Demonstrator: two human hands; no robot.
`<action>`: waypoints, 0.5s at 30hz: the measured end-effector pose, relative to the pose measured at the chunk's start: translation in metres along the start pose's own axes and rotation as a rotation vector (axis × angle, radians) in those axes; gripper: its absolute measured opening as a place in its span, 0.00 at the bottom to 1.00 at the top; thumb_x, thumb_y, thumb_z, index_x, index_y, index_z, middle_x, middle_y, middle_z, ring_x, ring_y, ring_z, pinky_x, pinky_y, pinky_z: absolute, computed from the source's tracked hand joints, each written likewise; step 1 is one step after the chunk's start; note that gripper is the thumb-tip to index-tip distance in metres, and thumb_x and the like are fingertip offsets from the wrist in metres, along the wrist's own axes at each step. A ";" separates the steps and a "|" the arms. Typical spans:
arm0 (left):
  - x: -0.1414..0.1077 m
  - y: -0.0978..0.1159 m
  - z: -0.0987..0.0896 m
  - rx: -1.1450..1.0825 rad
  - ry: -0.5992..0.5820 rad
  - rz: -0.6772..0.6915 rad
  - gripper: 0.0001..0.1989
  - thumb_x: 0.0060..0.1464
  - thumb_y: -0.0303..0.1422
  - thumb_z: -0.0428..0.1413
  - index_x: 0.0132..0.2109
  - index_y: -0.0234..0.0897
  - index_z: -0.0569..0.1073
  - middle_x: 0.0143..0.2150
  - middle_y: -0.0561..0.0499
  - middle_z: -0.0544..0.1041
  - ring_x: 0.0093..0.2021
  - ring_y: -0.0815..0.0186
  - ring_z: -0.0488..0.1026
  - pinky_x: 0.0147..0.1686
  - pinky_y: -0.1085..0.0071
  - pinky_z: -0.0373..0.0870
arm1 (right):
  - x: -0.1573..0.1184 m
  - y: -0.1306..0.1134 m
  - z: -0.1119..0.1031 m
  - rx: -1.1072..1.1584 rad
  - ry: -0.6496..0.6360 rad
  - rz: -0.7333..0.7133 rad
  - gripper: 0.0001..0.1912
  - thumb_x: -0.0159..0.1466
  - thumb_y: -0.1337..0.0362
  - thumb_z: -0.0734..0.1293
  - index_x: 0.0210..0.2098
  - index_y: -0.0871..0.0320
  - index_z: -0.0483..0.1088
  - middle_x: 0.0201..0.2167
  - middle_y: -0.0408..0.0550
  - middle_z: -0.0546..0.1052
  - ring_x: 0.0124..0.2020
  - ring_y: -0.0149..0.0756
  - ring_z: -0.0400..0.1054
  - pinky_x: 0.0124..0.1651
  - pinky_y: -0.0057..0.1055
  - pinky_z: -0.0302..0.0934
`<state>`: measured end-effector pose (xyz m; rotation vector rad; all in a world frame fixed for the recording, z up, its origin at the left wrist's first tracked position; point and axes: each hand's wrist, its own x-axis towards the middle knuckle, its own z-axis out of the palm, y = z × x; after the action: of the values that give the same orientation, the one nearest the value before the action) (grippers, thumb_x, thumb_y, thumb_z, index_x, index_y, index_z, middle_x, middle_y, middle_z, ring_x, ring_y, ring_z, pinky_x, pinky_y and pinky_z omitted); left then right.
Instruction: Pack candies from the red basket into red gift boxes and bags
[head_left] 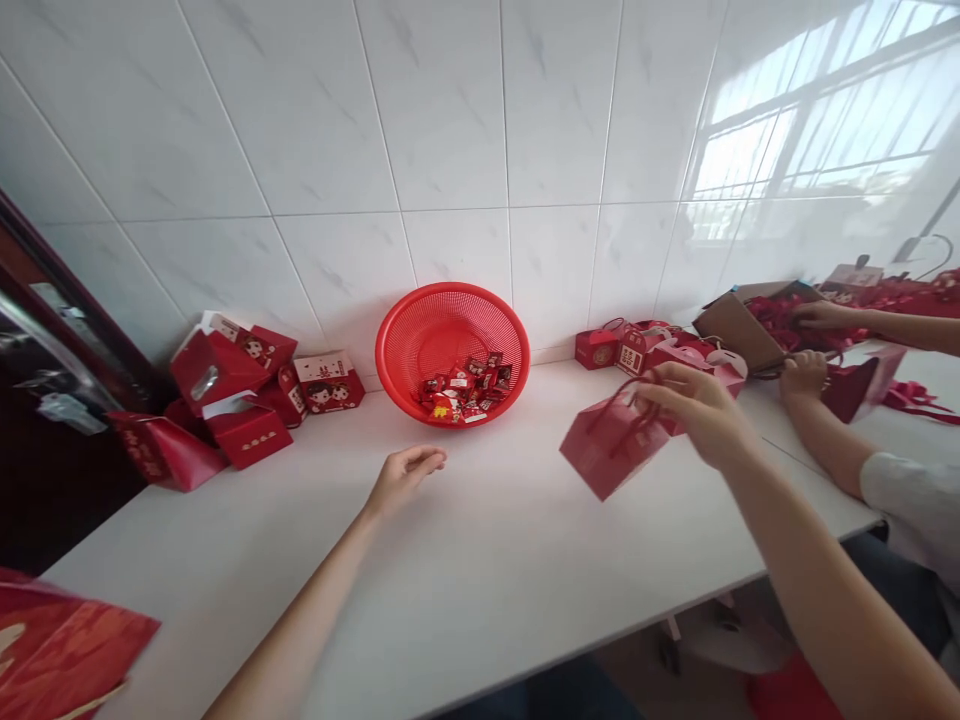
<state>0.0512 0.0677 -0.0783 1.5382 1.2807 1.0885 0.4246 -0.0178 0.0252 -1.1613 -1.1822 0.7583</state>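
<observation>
My right hand point(697, 410) pinches the cord handle of a small red gift box point(611, 445), which hangs tilted above the white table, slightly blurred. Low over the table front, my left hand point(405, 478) has its fingers curled in against the thumb, and nothing shows in them. Just beyond it a red plastic basket point(452, 300) leans toward me against the wall. Small red-wrapped sweets point(472, 388) lie in the bottom of that basket. Behind the hanging box, several closed red gift boxes point(637, 345) stand along the wall.
Several open red boxes point(232, 385) are heaped at the left by the wall. A red paper bag point(67, 645) is at the lower left corner. On the right, a co-worker's hands point(806, 378) are at a cardboard box point(742, 325) full of red items. A tiled wall backs the table.
</observation>
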 end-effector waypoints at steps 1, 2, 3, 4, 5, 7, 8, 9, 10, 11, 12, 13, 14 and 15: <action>0.003 -0.004 -0.005 -0.021 0.036 -0.043 0.25 0.33 0.53 0.67 0.32 0.37 0.80 0.34 0.45 0.82 0.40 0.54 0.78 0.49 0.59 0.74 | 0.001 0.000 -0.017 -0.014 0.081 0.001 0.21 0.44 0.52 0.78 0.28 0.56 0.69 0.23 0.45 0.74 0.27 0.35 0.68 0.30 0.30 0.61; 0.005 -0.006 -0.008 -0.042 0.068 -0.084 0.25 0.31 0.53 0.68 0.31 0.37 0.80 0.33 0.46 0.82 0.39 0.55 0.78 0.48 0.59 0.74 | 0.002 0.001 -0.034 -0.032 0.156 0.008 0.21 0.43 0.53 0.79 0.27 0.56 0.69 0.22 0.45 0.74 0.26 0.35 0.67 0.29 0.31 0.60; 0.006 -0.009 -0.011 -0.062 0.093 -0.120 0.25 0.29 0.52 0.69 0.30 0.37 0.80 0.33 0.46 0.82 0.39 0.55 0.78 0.47 0.59 0.74 | 0.003 0.003 -0.050 -0.041 0.238 0.026 0.19 0.42 0.55 0.79 0.26 0.57 0.69 0.21 0.45 0.73 0.25 0.34 0.66 0.28 0.31 0.60; 0.007 -0.010 -0.013 -0.081 0.113 -0.147 0.26 0.27 0.52 0.69 0.30 0.37 0.80 0.32 0.46 0.82 0.39 0.55 0.78 0.47 0.60 0.74 | 0.004 0.005 -0.065 -0.038 0.330 0.054 0.17 0.43 0.58 0.78 0.25 0.57 0.69 0.20 0.45 0.73 0.24 0.33 0.65 0.27 0.30 0.59; 0.007 -0.011 -0.014 -0.095 0.125 -0.163 0.26 0.26 0.52 0.69 0.30 0.37 0.80 0.32 0.46 0.82 0.39 0.55 0.78 0.47 0.60 0.74 | 0.006 0.007 -0.078 -0.034 0.421 0.097 0.15 0.44 0.62 0.78 0.25 0.57 0.69 0.20 0.45 0.72 0.23 0.33 0.64 0.27 0.30 0.57; 0.007 -0.012 -0.013 -0.110 0.126 -0.173 0.27 0.26 0.52 0.69 0.30 0.36 0.80 0.33 0.45 0.82 0.39 0.56 0.78 0.46 0.61 0.74 | 0.009 0.012 -0.098 -0.047 0.588 0.135 0.12 0.45 0.67 0.76 0.25 0.56 0.69 0.20 0.42 0.70 0.23 0.32 0.63 0.27 0.31 0.56; 0.006 -0.013 -0.012 -0.111 0.117 -0.173 0.27 0.26 0.52 0.69 0.30 0.36 0.80 0.33 0.45 0.82 0.39 0.56 0.78 0.45 0.61 0.74 | 0.011 0.015 -0.107 -0.081 0.629 0.132 0.10 0.47 0.69 0.74 0.26 0.56 0.70 0.22 0.42 0.70 0.24 0.32 0.63 0.29 0.32 0.57; 0.006 -0.013 -0.011 -0.108 0.105 -0.172 0.27 0.27 0.52 0.69 0.30 0.36 0.80 0.33 0.45 0.82 0.38 0.56 0.78 0.45 0.62 0.74 | 0.013 0.018 -0.114 -0.132 0.666 0.143 0.07 0.48 0.69 0.73 0.26 0.57 0.71 0.23 0.43 0.71 0.24 0.33 0.63 0.30 0.34 0.58; 0.005 -0.013 -0.009 -0.102 0.093 -0.171 0.27 0.27 0.52 0.69 0.30 0.36 0.80 0.33 0.45 0.82 0.38 0.56 0.78 0.45 0.61 0.74 | 0.016 0.022 -0.121 -0.183 0.698 0.162 0.06 0.49 0.70 0.72 0.26 0.56 0.71 0.23 0.43 0.71 0.25 0.34 0.63 0.32 0.35 0.58; 0.004 -0.013 -0.008 -0.096 0.082 -0.169 0.26 0.28 0.52 0.69 0.31 0.36 0.80 0.33 0.45 0.82 0.38 0.56 0.78 0.45 0.61 0.74 | 0.020 0.027 -0.127 -0.234 0.737 0.173 0.06 0.49 0.70 0.72 0.25 0.56 0.71 0.23 0.43 0.70 0.25 0.34 0.62 0.33 0.37 0.58; 0.003 -0.013 -0.007 -0.089 0.072 -0.166 0.26 0.28 0.52 0.68 0.30 0.36 0.80 0.33 0.45 0.82 0.38 0.56 0.79 0.45 0.61 0.74 | 0.024 0.033 -0.134 -0.277 0.771 0.176 0.06 0.50 0.70 0.71 0.25 0.55 0.70 0.23 0.43 0.70 0.25 0.35 0.62 0.34 0.38 0.59; 0.002 -0.013 -0.006 -0.084 0.067 -0.164 0.25 0.29 0.52 0.68 0.30 0.36 0.80 0.33 0.45 0.82 0.38 0.56 0.79 0.46 0.61 0.74 | 0.029 0.039 -0.141 -0.306 0.797 0.168 0.07 0.50 0.70 0.71 0.25 0.55 0.69 0.23 0.43 0.70 0.25 0.36 0.62 0.35 0.38 0.59; 0.002 -0.013 -0.005 -0.081 0.064 -0.164 0.25 0.29 0.52 0.68 0.30 0.36 0.80 0.33 0.46 0.82 0.38 0.56 0.79 0.46 0.60 0.73 | 0.034 0.047 -0.149 -0.351 0.801 0.182 0.07 0.50 0.69 0.71 0.25 0.54 0.68 0.23 0.44 0.70 0.25 0.37 0.63 0.35 0.39 0.60; 0.001 -0.013 -0.005 -0.082 0.064 -0.166 0.25 0.29 0.52 0.68 0.30 0.36 0.80 0.33 0.46 0.82 0.38 0.56 0.79 0.47 0.60 0.73 | 0.040 0.054 -0.156 -0.449 0.801 0.182 0.08 0.51 0.68 0.70 0.24 0.54 0.66 0.22 0.45 0.70 0.25 0.39 0.64 0.35 0.41 0.61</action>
<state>0.0434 0.0708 -0.0889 1.3213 1.3648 1.0770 0.5911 -0.0103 -0.0092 -1.7427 -0.5727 0.0969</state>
